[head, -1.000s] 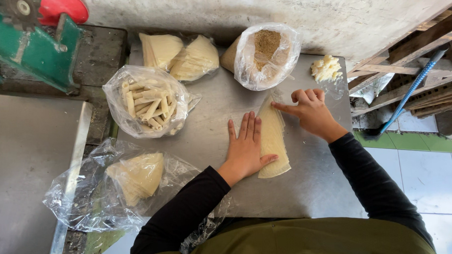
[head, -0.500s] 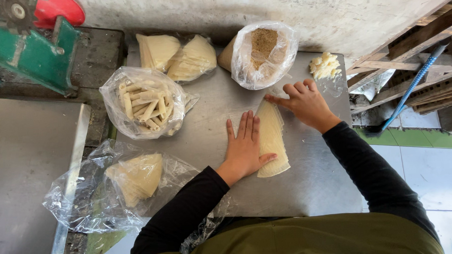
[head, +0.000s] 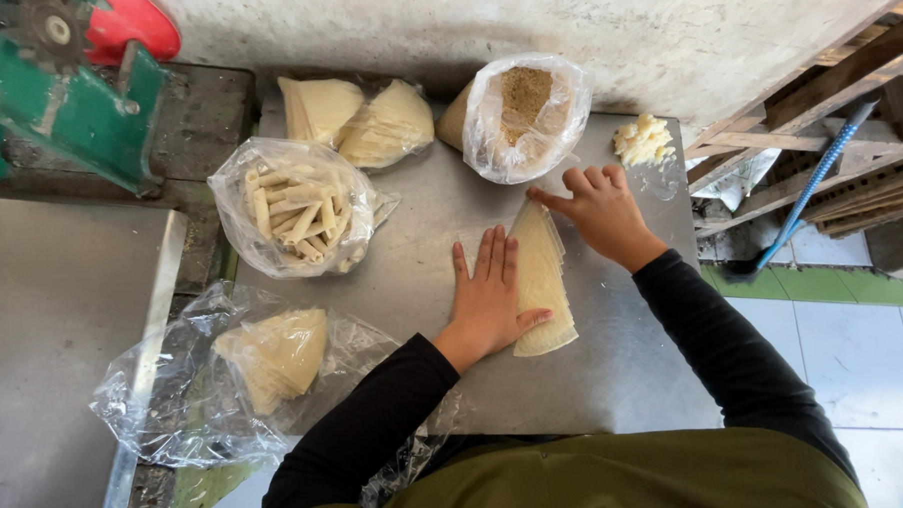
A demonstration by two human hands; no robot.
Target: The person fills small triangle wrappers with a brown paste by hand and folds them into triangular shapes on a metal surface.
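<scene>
While clear bags crowd the steel tabletop [head: 616, 378], one of rolled sticks [head: 295, 211], one of brown crumbs [head: 524, 111] and one of folded sheets [head: 273, 358], a pale wedge-shaped stack of thin sheets [head: 543, 281] lies mid-tabletop. The left hand [head: 488, 298] presses flat on its edge, fingers spread; the right hand [head: 602, 211] touches its tip with a loosely curled grip, clamping nothing.

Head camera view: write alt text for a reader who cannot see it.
A person's left hand presses flat on a stack of pale triangular wrapper sheets on a metal table, while the right hand touches its tip. Nearby sit a bag of rolled pieces and a bag of brown crumbs.
</scene>
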